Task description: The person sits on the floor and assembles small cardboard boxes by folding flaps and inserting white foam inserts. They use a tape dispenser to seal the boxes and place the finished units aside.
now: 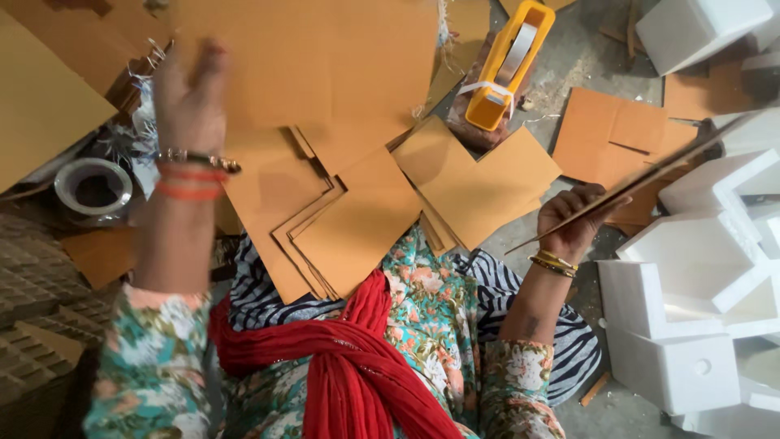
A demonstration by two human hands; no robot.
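A: Step check — sorting cardboard sheets? Right hand is closed on a cardboard sheet, seen edge-on and tilted, out to the right over the floor.

B: Looks like it. Left hand is raised, fingers spread and holding nothing, just at the big cardboard panel.

A: Next move?

B: My guess: needs a grip on a panel edge. Cardboard pile sits on the lap; tape dispenser beyond, foam blocks to the right.
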